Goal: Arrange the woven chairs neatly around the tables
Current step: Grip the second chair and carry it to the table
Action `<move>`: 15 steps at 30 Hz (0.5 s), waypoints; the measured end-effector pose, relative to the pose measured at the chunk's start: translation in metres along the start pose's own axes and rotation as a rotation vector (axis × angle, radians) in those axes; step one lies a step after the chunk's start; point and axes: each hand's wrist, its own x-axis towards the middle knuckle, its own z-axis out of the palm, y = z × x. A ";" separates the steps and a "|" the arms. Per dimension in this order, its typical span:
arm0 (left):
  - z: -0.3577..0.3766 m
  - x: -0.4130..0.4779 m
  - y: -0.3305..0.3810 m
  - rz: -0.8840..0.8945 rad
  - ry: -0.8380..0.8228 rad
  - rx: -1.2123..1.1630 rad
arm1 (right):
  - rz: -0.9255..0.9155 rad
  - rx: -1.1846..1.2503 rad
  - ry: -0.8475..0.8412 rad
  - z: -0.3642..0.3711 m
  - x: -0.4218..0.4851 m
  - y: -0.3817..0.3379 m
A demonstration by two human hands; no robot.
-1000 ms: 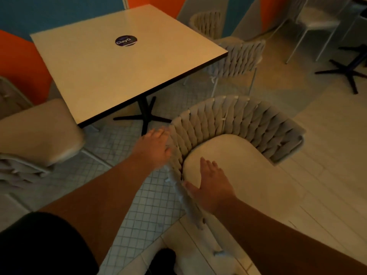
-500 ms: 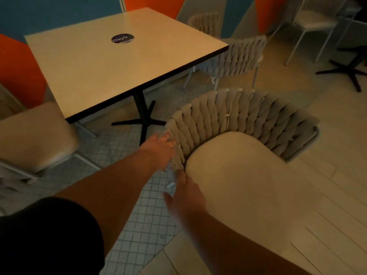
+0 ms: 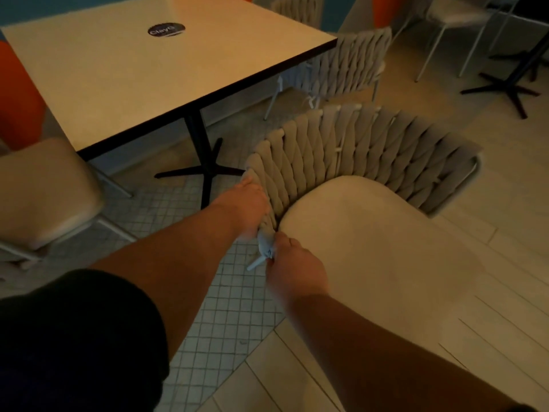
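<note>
A beige woven chair [image 3: 356, 150] with a pale cushioned seat stands in front of me, its curved woven back toward the square white table [image 3: 142, 69]. My left hand [image 3: 243, 206] grips the outer left end of the woven back. My right hand [image 3: 294, 269] is closed on the same end of the back, lower down by the seat's edge, its fingers hidden behind the weave. The chair sits right of the table's black pedestal base [image 3: 202, 171], apart from the tabletop.
A second woven chair [image 3: 347, 66] is tucked at the table's far right side, a third [image 3: 300, 7] behind it. A cushioned chair [image 3: 44, 188] stands at the left. Another table's black base [image 3: 505, 90] and white chair legs are at the far right.
My right hand left the seat cushion and closed on the lower left end of the chair back. The chair and view shifted slightly; my left hand stayed on the back.
</note>
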 end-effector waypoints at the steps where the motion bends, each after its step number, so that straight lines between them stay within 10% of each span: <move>1: 0.000 0.000 0.003 -0.007 0.008 -0.024 | -0.009 -0.002 -0.001 -0.003 -0.003 0.005; 15: -0.024 -0.023 0.104 -0.098 0.038 -0.141 | -0.177 -0.078 -0.063 -0.055 -0.058 0.099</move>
